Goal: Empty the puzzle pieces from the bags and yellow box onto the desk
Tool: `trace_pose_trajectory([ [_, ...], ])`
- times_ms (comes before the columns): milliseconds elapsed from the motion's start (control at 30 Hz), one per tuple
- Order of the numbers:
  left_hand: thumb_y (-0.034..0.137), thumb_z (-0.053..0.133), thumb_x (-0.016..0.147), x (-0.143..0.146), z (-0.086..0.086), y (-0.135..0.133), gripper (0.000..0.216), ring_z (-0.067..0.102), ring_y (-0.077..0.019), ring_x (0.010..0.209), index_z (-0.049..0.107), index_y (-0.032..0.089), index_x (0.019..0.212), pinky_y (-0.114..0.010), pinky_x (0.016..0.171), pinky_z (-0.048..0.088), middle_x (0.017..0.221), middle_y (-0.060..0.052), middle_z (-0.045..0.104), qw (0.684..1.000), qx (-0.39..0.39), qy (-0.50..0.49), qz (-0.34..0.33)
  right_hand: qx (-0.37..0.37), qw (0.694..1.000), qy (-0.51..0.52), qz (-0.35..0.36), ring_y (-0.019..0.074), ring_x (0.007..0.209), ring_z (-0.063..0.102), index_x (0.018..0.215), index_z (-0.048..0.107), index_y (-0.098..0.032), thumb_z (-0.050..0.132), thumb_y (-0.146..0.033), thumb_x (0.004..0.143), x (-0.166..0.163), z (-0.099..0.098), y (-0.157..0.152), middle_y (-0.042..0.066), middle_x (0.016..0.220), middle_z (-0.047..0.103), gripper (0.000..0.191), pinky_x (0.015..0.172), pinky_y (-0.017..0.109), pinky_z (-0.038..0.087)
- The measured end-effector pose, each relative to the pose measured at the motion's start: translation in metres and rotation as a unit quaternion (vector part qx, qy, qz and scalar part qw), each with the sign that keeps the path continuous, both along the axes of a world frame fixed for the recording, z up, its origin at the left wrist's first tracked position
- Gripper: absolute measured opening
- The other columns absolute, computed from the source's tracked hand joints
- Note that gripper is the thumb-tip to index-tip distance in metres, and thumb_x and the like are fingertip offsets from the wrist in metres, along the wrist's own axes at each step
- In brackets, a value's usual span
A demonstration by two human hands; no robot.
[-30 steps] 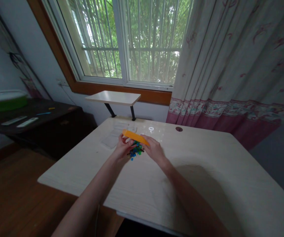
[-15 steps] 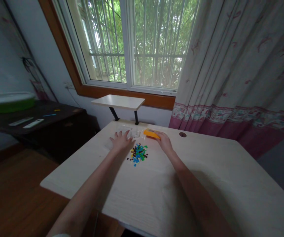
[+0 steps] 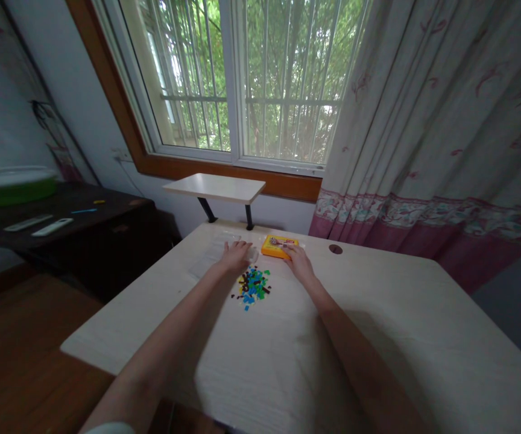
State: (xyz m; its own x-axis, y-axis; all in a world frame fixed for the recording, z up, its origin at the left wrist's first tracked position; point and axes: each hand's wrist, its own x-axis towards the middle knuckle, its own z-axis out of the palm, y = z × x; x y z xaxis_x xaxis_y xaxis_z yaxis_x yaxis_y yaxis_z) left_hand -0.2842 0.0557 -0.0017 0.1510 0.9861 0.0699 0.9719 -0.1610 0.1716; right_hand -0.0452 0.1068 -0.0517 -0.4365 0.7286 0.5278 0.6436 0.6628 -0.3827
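A small heap of coloured bricks (image 3: 252, 287), blue, green, yellow and dark, lies on the pale wooden desk (image 3: 378, 337). Behind it an orange box (image 3: 277, 246) lies flat near the desk's far edge. My right hand (image 3: 297, 262) rests at the box's near right corner, fingers touching it. My left hand (image 3: 237, 255) lies on the desk left of the heap, its fingers on clear plastic packaging (image 3: 213, 258). I cannot see whether those fingers grip the plastic.
A small raised shelf (image 3: 214, 187) stands at the desk's far edge below the window. A cable hole (image 3: 335, 249) is right of the box. A dark sideboard (image 3: 61, 217) with remotes and a green-rimmed tray stands left. Curtains hang at the right.
The orange box, held up over the bricks by both hands, has been carried back and laid flat by my right hand. My left hand moved left onto the clear plastic.
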Motion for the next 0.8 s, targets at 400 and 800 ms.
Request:
trace_pose_trajectory([
  [400,0.036,0.057,0.069,-0.052,0.025,-0.042,0.054,0.04,-0.0272,0.107,0.043,0.025,0.119,-0.041,0.09,0.032,0.119,-0.01,0.042,0.996,0.057,-0.069,-0.02,-0.048,0.998,-0.017,0.041,0.0193,0.113,0.04,0.113,0.054,-0.021,0.05,-0.006,0.075,-0.047,0.001,0.014,0.008,0.118,0.051,0.041,0.097,0.039,0.029],
  [800,0.027,0.05,0.073,-0.019,0.007,-0.05,0.055,0.036,-0.0294,0.117,0.038,0.025,0.126,-0.046,0.093,0.027,0.132,-0.01,0.038,1.0,0.007,-0.009,-0.009,-0.089,0.986,0.033,0.135,0.0141,0.112,0.044,0.107,0.057,-0.018,0.038,-0.001,0.074,-0.09,0.006,0.013,0.006,0.118,0.053,0.042,0.098,0.033,0.031],
])
